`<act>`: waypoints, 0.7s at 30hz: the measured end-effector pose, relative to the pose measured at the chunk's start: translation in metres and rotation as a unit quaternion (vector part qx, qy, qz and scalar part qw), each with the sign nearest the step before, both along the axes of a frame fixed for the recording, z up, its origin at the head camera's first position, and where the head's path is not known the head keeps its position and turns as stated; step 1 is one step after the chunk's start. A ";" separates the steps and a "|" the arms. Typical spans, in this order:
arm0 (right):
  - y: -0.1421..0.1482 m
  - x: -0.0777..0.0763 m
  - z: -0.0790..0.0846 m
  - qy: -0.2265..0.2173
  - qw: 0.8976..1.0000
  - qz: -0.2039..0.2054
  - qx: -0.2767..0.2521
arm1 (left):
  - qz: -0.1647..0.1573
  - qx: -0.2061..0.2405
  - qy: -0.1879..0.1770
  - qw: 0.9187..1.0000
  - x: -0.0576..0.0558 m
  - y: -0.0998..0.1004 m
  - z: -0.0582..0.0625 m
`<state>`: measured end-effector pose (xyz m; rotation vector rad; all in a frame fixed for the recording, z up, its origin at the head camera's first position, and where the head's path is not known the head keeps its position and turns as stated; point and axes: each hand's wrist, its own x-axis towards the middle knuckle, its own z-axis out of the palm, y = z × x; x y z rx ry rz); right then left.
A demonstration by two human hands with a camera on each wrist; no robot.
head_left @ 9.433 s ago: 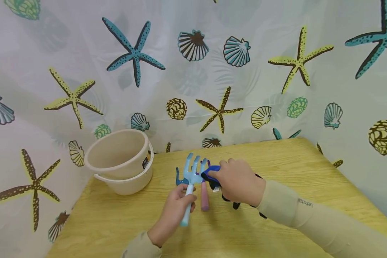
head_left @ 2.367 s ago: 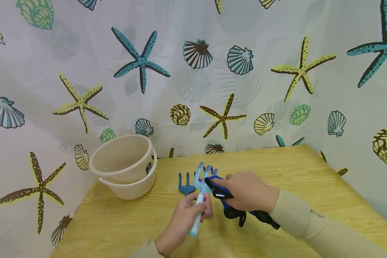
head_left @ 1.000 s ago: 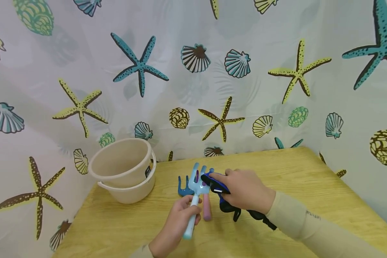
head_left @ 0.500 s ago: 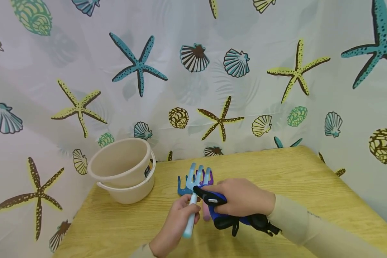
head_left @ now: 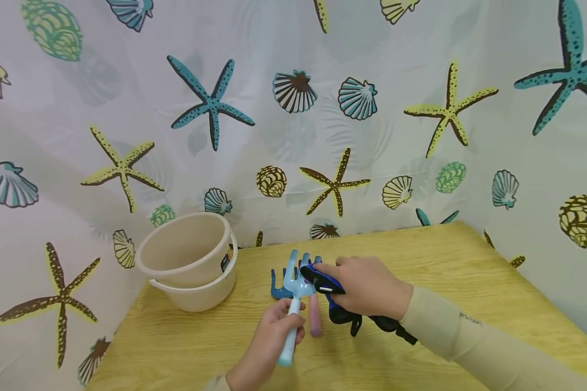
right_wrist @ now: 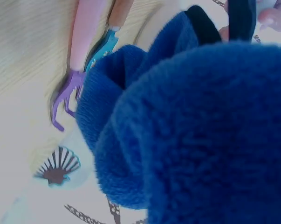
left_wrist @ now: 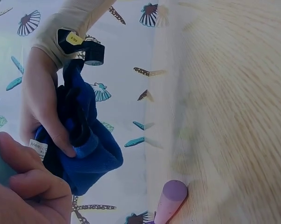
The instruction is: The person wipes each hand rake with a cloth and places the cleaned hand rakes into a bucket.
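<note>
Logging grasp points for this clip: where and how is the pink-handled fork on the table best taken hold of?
Probably by its pink handle, near the rounded end, pinched across from above on the person's side. The handle is straight and points toward the person, while the purple prongs lie at the far end, partly hidden in the head view by the light-blue fork.

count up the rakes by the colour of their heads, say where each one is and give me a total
Light blue rake: 1, held in the left hand
Dark blue rake: 1, on the table
Purple rake: 1, on the table, pink handle
Total: 3 rakes
</note>
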<state>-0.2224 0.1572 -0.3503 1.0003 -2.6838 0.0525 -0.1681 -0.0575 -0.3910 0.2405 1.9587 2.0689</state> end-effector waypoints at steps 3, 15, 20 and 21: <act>-0.002 0.002 0.000 -0.031 0.999 0.011 0.011 | 0.000 0.001 -0.001 1.000 0.000 0.000 -0.002; -0.006 0.011 0.012 -0.178 0.981 0.073 -0.033 | 0.004 -0.007 -0.002 1.000 -0.006 0.000 -0.007; -0.004 0.005 0.012 -0.124 0.991 0.042 -0.031 | 0.005 -0.008 0.006 1.000 -0.004 0.001 -0.006; -0.003 0.004 0.012 -0.109 0.993 0.033 -0.026 | 0.004 -0.010 0.007 1.000 -0.003 0.001 -0.005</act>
